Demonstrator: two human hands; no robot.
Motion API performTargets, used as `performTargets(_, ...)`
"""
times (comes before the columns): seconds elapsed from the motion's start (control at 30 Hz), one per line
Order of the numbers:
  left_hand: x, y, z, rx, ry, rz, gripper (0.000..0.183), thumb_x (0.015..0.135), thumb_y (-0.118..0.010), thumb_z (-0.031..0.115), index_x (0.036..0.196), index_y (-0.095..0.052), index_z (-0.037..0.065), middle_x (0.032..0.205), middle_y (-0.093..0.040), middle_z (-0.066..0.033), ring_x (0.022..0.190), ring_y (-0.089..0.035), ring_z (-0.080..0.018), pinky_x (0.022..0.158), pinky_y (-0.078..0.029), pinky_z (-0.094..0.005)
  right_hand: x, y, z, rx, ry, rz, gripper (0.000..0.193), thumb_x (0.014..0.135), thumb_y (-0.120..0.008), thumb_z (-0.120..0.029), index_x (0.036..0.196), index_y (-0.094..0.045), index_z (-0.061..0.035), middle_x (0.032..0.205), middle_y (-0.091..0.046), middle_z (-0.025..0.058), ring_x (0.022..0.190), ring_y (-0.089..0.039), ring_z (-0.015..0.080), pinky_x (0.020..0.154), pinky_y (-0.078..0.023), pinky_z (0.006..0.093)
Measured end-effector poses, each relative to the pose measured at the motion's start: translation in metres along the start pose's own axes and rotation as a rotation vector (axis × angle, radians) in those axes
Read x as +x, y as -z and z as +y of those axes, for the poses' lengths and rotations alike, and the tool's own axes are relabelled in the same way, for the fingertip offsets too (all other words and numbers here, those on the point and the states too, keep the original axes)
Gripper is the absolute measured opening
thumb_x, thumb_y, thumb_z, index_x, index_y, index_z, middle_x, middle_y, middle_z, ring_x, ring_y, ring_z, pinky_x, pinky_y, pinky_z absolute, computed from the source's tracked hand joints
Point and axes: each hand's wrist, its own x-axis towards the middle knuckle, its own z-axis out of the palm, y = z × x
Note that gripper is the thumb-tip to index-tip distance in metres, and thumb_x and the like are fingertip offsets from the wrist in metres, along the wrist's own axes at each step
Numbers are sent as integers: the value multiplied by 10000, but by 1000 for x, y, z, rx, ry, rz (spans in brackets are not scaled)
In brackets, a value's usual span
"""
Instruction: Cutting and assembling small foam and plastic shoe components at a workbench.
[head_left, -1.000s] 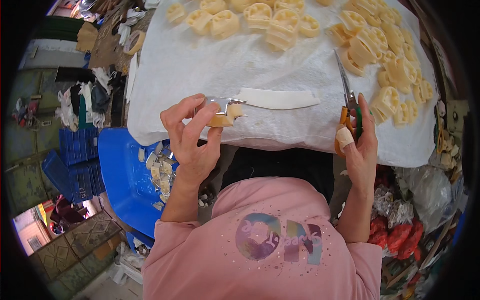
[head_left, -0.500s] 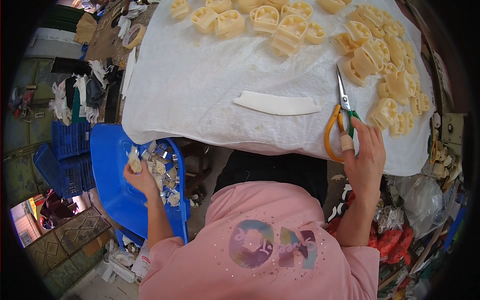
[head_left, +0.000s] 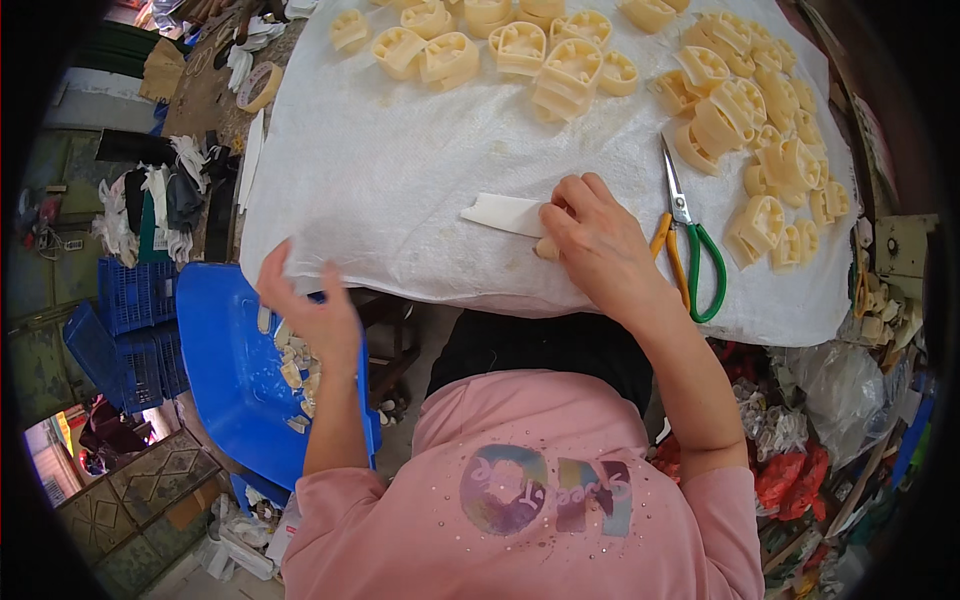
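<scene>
My left hand (head_left: 318,312) spreads wide; my right hand (head_left: 592,235) bunches over the curved white strip (head_left: 502,214) on the cloth (head_left: 390,170), its pinch unclear. An outward swing could knock the green-and-orange-handled scissors (head_left: 680,210) nearby.

clear passage: left part of the white cloth (head_left: 350,170), between the left hand (head_left: 312,312) and the upper yellow pieces (head_left: 518,55). obstructions, rightward: right hand (head_left: 602,242), scissors (head_left: 680,209), yellow heap (head_left: 728,115).

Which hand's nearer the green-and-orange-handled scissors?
Right. The right hand is at the white strip, just left of the scissors; the left hand is much farther left, beyond the strip.
</scene>
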Motion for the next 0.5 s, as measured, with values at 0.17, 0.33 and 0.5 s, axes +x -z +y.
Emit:
performTargets(0.17,3,-24,57,-277,-379,-163,323,738,-590,-15,1057,-550,19,1071,-537,-149,1023,-494,-252,880,-389,-358,8,1,-5,-163,65,-86,83,681,-601,-71,729,-565,-14,832,-487,95,851,-512,243,701,-494,333)
performTargets(0.33,-13,-40,87,-613,-532,-345,245,654,-594,-75,880,-604,20,874,-572,-137,771,-570,-287,685,-477,-332,13,-2,-6,-180,126,-55,68,679,-573,-85,700,-553,-24,829,-480,92,831,-511,237,686,-482,328)
performTargets(0.5,-32,-55,101,-625,-660,-345,257,627,-603,-67,870,-603,19,912,-577,-139,807,-591,-308,681,-488,-365,8,1,-4,-182,185,-85,79,671,-571,-94,713,-553,-30,820,-469,98,819,-493,258,698,-464,327)
